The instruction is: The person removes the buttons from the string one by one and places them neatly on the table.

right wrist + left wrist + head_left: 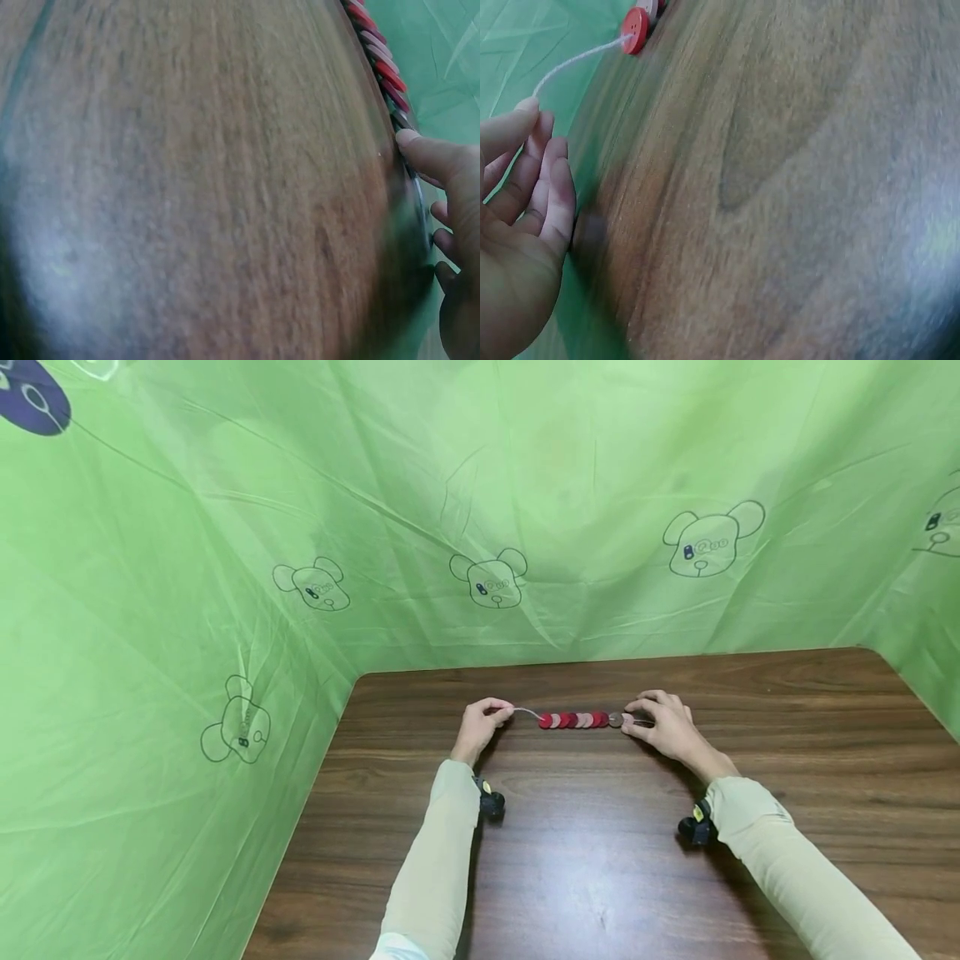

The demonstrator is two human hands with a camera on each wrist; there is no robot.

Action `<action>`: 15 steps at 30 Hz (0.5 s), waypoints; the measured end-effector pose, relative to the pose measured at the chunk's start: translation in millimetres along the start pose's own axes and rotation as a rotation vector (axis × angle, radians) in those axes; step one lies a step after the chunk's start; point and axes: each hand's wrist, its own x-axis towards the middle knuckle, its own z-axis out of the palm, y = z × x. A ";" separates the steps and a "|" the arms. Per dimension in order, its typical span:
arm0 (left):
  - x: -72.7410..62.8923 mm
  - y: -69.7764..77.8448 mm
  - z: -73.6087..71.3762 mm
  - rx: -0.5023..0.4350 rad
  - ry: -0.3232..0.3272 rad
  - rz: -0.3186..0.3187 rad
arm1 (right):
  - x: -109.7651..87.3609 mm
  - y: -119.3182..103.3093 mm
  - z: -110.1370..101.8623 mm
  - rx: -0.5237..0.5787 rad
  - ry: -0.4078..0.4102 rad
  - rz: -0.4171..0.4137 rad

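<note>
A row of overlapping buttons (576,720) in reds, pinks and brown-grey lies across the table, threaded on a pale string (527,710). At the row's left, my left hand (482,727) pinches the string's end between thumb and fingertips. In the left wrist view the string (577,57) runs from those fingertips to a red button (634,31). On the other side, my right hand (667,722) has its thumb and finger about a pinkish end button (627,720). In the right wrist view its thumb (409,138) touches the row's near end; the fingers partly hide the string there.
The dark wooden table (577,827) spreads beneath both arms. Green fabric (487,510) with bear-face drawings stands behind and at the sides. Each wrist carries a small black camera, the left one (491,802) and the right one (696,827) near the tabletop.
</note>
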 end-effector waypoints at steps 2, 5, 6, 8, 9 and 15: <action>-0.5 -1.8 -0.2 -0.020 0.011 -0.004 | -0.4 -0.4 0.8 -0.004 -0.002 -0.006; -1.1 -4.8 -1.2 -0.040 0.025 -0.003 | -0.7 -1.2 1.2 -0.001 0.003 -0.015; -1.2 -5.8 -1.6 -0.049 0.029 -0.002 | -0.6 -0.9 1.4 0.000 0.004 -0.017; -2.7 -3.8 -3.0 -0.062 0.024 -0.007 | -0.3 -0.2 1.5 -0.001 0.004 -0.016; -2.4 -4.8 -3.1 -0.069 0.026 -0.007 | -0.2 0.3 1.6 -0.002 0.006 -0.016; -0.3 -12.2 -2.9 -0.080 0.049 -0.002 | -0.9 4.0 1.1 0.002 0.016 -0.016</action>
